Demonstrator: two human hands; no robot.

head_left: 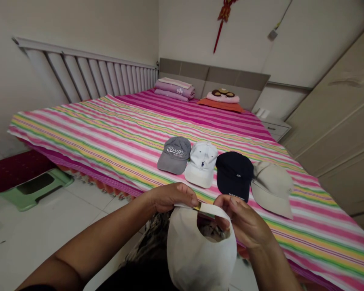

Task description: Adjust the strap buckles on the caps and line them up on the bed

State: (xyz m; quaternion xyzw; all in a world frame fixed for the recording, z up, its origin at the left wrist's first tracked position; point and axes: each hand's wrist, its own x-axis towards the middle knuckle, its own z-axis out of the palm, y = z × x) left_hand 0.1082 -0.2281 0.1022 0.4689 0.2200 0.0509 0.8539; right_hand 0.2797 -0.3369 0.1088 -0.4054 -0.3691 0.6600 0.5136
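A cream-white baseball cap [200, 252] hangs in front of me, its back strap and strap opening turned upward. My left hand [176, 197] pinches the strap beside a small gold-coloured buckle [197, 206]. My right hand [244, 220] grips the other end of the strap, some of its fingers inside the opening. Beyond my hands, a row of caps lies on the bed: a grey cap [175, 155] with white lettering, a white cap [202, 163] with a small dark logo, a dark navy cap [235, 173] and a beige cap [273, 186].
The bed [109, 133] has a striped cover, with folded purple bedding [174, 89] and a pink folded item [223, 97] by the headboard [194, 72]. A green stool [38, 188] stands at left, a radiator [91, 72] along the wall, a wardrobe [336, 105] at right.
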